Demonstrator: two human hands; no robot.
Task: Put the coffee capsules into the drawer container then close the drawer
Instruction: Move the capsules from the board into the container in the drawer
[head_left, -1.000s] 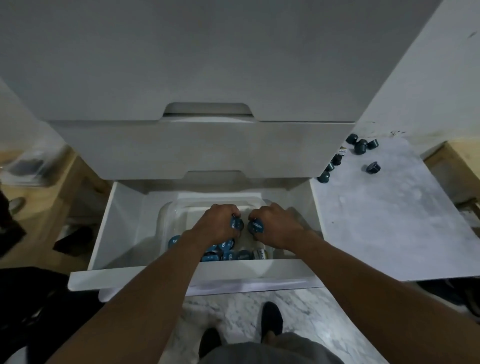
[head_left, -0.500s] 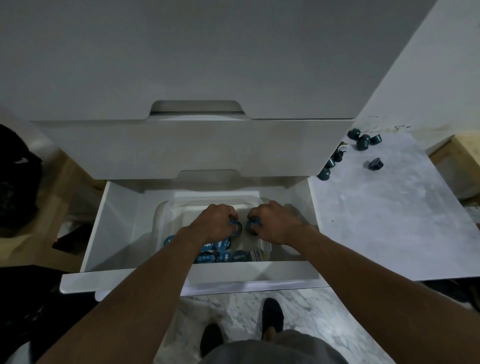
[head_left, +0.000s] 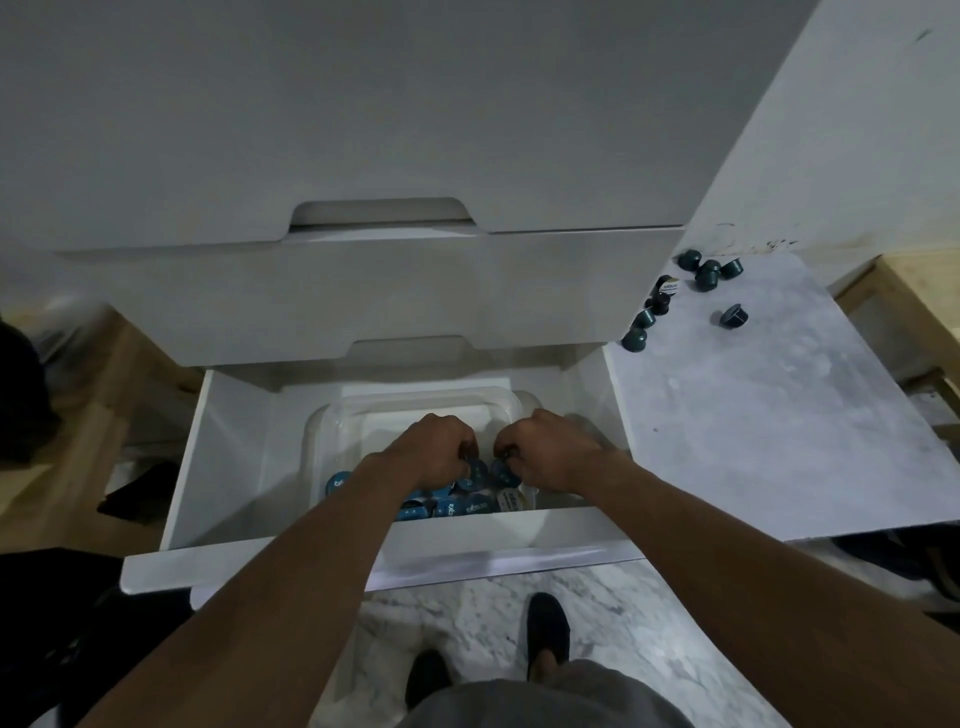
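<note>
White cabinet (head_left: 363, 104) above marble floor (head_left: 467, 623), dim light.

Person, as worn and seen from the head camera:

- Left forearm (head_left: 291, 566): bare from the frame edge to the wrist.
- Right forearm (head_left: 727, 540): likewise bare along its full visible length.
- Left grip (head_left: 434, 452) and right grip (head_left: 550, 452): bare.
- Garment (head_left: 545, 699): plain mid-grey cloth at the bottom edge, smooth and unpatterned. Whether it was a shirt hem or shorts could not be told.
- Right shoe (head_left: 548, 623): black, rounded toe, low-cut, with a strip of bare foot at its opening.
- Left shoe (head_left: 428, 675): black, of matching shape, its rear hidden by the grey cloth.
</note>
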